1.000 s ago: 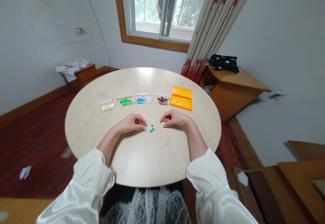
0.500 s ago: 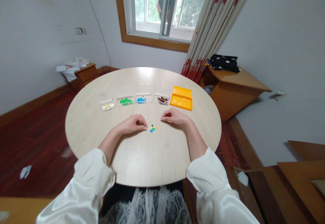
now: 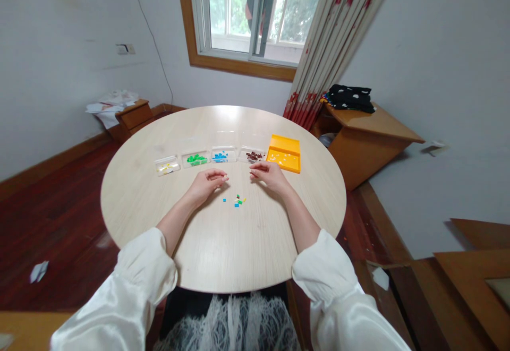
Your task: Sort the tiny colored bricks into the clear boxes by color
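My left hand [image 3: 207, 184] is over the table's middle with thumb and fingers pinched; a tiny pale bit shows at the fingertips, too small to name. My right hand [image 3: 268, 176] hovers in front of the brown pieces, its fingers bent together, and what they hold, if anything, is too small to tell. Between and nearer than the hands lies a small cluster of green, yellow, white and blue pieces [image 3: 239, 202]. A single blue piece [image 3: 224, 200] lies just left of it.
Beyond the hands, clear boxes hold yellow pieces [image 3: 168, 167], green pieces [image 3: 196, 160], blue pieces [image 3: 220, 157] and brown pieces [image 3: 254, 156]. An open orange case [image 3: 292, 169] with white pieces stands at their right on the round table [image 3: 235, 255].
My left hand has moved away from the cluster, up toward the boxes, and the single blue piece now shows on the table. My right hand has shifted slightly up toward the brown pieces.
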Action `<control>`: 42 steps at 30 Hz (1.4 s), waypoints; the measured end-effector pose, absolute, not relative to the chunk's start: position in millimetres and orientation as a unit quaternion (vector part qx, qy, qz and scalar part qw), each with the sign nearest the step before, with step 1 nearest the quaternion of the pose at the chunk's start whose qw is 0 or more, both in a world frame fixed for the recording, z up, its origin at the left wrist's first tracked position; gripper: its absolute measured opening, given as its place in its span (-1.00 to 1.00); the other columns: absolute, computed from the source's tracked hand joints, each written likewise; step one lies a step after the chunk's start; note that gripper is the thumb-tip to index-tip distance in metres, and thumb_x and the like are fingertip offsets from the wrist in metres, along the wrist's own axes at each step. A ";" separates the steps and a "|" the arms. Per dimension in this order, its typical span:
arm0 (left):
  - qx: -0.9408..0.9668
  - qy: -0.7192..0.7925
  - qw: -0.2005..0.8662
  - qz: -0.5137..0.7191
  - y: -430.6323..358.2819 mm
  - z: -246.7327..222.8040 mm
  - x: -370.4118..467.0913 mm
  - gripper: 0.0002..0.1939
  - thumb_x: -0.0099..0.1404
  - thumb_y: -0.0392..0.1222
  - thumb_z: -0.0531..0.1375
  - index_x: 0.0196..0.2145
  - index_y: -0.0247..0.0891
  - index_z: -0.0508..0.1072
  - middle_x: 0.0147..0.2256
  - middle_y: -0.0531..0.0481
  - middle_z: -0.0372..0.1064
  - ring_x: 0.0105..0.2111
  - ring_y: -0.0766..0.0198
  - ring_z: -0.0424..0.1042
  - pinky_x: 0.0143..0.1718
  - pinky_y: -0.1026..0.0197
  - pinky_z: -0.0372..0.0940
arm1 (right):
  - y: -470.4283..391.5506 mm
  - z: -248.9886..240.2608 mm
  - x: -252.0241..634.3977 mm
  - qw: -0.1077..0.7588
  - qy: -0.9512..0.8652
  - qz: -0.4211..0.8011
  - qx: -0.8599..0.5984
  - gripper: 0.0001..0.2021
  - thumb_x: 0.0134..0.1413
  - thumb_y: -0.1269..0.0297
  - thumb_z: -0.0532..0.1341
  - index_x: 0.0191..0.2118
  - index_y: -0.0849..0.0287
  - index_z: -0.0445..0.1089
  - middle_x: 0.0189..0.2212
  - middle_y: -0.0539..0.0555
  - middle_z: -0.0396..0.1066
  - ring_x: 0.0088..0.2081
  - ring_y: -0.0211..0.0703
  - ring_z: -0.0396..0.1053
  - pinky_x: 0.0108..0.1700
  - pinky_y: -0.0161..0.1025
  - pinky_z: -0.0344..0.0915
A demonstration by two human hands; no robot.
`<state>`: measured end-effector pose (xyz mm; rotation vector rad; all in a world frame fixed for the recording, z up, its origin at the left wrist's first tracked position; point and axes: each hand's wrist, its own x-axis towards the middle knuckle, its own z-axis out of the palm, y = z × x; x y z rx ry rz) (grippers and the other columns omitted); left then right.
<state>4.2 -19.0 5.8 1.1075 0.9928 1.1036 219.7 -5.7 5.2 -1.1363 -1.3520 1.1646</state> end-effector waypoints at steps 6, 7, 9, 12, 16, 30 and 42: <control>0.450 0.424 0.618 0.486 -17.1 4.0 4.4 -0.68 -0.23 -0.20 0.41 -0.45 -0.35 0.52 -0.46 -0.03 0.43 -0.49 0.41 0.31 -0.44 0.30 0.20 | -3.4 1.9 218.5 0.499 -0.551 0.469 -0.477 -0.76 -0.28 0.21 0.33 -0.43 0.26 0.45 -0.57 -0.02 0.38 -0.51 -0.32 0.34 -0.40 -0.27 0.30; 0.447 0.422 0.621 0.486 -17.0 3.9 4.2 -0.69 -0.22 -0.21 0.41 -0.45 -0.35 0.52 -0.46 -0.02 0.43 -0.51 0.41 0.30 -0.44 0.30 0.20 | -3.5 1.8 218.2 0.499 -0.548 0.471 -0.479 -0.76 -0.29 0.22 0.33 -0.43 0.26 0.45 -0.56 -0.01 0.39 -0.51 -0.31 0.34 -0.39 -0.27 0.30; 0.444 0.419 0.627 0.485 -16.8 3.7 4.1 -0.69 -0.22 -0.22 0.40 -0.44 -0.36 0.52 -0.47 -0.02 0.42 -0.53 0.43 0.28 -0.44 0.29 0.20 | -3.9 2.1 217.9 0.499 -0.543 0.474 -0.481 -0.75 -0.32 0.24 0.34 -0.41 0.27 0.46 -0.54 0.01 0.41 -0.49 -0.30 0.35 -0.37 -0.26 0.31; 0.442 0.416 0.631 0.483 -17.0 4.0 4.3 -0.71 -0.19 -0.23 0.39 -0.43 -0.36 0.52 -0.47 -0.02 0.42 -0.53 0.43 0.28 -0.44 0.29 0.20 | -4.6 3.3 217.6 0.498 -0.536 0.485 -0.480 -0.71 -0.38 0.26 0.37 -0.40 0.27 0.47 -0.53 0.01 0.42 -0.48 -0.30 0.36 -0.35 -0.24 0.32; 0.436 0.416 0.637 0.480 -16.7 3.9 3.6 -0.72 -0.16 -0.25 0.38 -0.41 -0.38 0.52 -0.48 -0.01 0.40 -0.53 0.44 0.29 -0.43 0.29 0.20 | -5.6 4.8 217.4 0.499 -0.524 0.501 -0.474 -0.70 -0.43 0.26 0.39 -0.42 0.27 0.47 -0.55 0.01 0.43 -0.48 -0.28 0.37 -0.34 -0.23 0.33; 0.417 0.405 0.652 0.487 -16.0 3.9 2.9 -0.65 -0.18 -0.11 0.41 -0.49 -0.40 0.47 -0.56 0.05 0.34 -0.56 0.45 0.26 -0.45 0.32 0.19 | -8.9 10.9 215.3 0.500 -0.523 0.503 -0.472 -0.77 -0.39 0.26 0.39 -0.51 0.22 0.40 -0.59 0.01 0.44 -0.49 -0.27 0.41 -0.37 -0.28 0.34; 0.390 0.398 0.665 0.497 -15.2 5.8 0.6 -0.70 -0.17 -0.18 0.42 -0.52 -0.40 0.45 -0.56 0.03 0.36 -0.56 0.45 0.28 -0.42 0.29 0.25 | -13.6 11.9 215.0 0.467 -0.548 0.495 -0.485 -0.88 -0.28 0.38 0.28 -0.46 0.23 0.39 -0.65 -0.06 0.35 -0.58 -0.34 0.31 -0.50 -0.35 0.23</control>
